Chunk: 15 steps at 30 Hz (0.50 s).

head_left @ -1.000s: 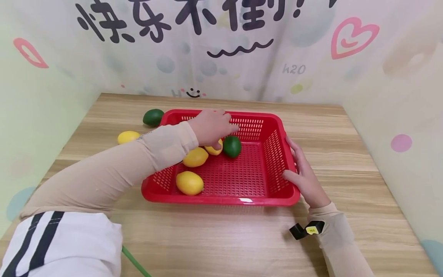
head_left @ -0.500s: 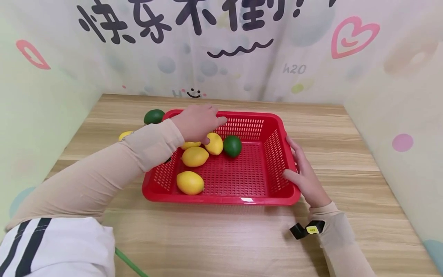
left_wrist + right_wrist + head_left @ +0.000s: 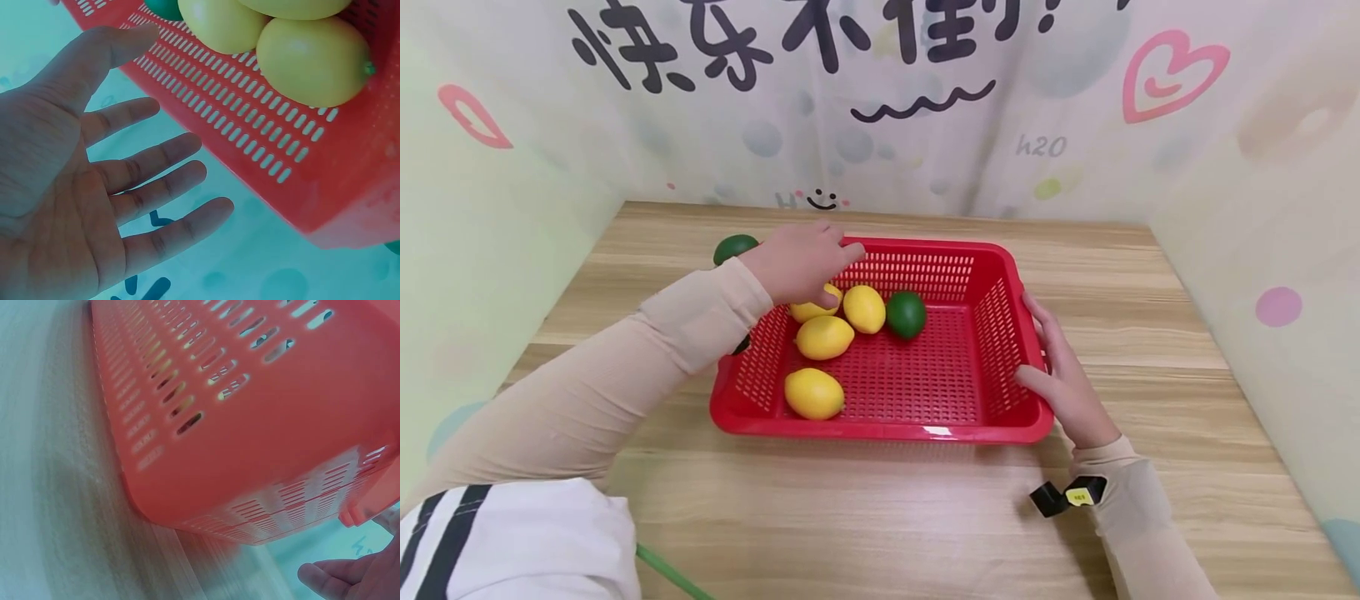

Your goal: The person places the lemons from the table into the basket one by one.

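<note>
A red plastic basket (image 3: 880, 433) with slotted walls stands on the table. Over its back left part hovers my left hand (image 3: 797, 262), palm down, fingers spread and holding nothing; the left wrist view shows the bare palm beside the basket's rim (image 3: 275, 206). Below and near it are several yellow lemons (image 3: 825, 337) inside the basket, among them one lemon (image 3: 864, 309) touching or close to a dark green, smooth fruit (image 3: 906, 315). At the basket's right end my right hand (image 3: 1063, 383) grips the rim, thumb on top, fingers along the outside.
Another dark green fruit (image 3: 735, 248) lies on the wooden table (image 3: 880, 517) outside the basket's back left corner. A printed curtain (image 3: 925, 167) closes off the back. A green strip (image 3: 670, 571) shows by my left sleeve.
My left hand has moved left, away from the green fruit and the lemon beside it, uncovering more lemons. The lemon outside at left is now hidden by my arm. My right hand stays put.
</note>
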### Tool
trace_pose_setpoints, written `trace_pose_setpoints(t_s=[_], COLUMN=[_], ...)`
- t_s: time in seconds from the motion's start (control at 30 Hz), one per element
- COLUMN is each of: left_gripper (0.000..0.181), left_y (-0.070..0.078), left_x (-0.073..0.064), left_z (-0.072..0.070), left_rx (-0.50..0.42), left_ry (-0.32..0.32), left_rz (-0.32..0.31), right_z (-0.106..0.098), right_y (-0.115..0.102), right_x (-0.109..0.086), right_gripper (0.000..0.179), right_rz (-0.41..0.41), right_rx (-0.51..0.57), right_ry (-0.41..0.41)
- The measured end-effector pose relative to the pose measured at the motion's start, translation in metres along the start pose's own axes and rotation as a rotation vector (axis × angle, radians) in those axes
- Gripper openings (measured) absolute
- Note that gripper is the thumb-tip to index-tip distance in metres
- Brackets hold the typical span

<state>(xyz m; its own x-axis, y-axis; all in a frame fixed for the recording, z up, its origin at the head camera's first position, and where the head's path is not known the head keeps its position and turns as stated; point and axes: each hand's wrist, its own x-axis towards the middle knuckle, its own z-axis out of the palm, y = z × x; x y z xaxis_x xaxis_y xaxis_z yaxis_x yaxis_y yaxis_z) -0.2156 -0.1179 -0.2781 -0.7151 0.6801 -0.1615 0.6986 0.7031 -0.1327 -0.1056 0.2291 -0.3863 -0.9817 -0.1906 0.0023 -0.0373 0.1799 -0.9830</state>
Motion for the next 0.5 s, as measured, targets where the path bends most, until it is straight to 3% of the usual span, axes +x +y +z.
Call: trace_pose_setpoints(t_s=[0.5], left_gripper=[0.066], left_y=[-0.012], left_x=[-0.016], left_z=[0.008], left_rx=[-0.022], left_ry=[0.000], left_rz=[-0.067], right_z=[-0.001], right_y=[0.002], right_x=[0.000], right_gripper=[0.091], right_rz=[-0.011], right_rx=[0.005], right_ry=[-0.004])
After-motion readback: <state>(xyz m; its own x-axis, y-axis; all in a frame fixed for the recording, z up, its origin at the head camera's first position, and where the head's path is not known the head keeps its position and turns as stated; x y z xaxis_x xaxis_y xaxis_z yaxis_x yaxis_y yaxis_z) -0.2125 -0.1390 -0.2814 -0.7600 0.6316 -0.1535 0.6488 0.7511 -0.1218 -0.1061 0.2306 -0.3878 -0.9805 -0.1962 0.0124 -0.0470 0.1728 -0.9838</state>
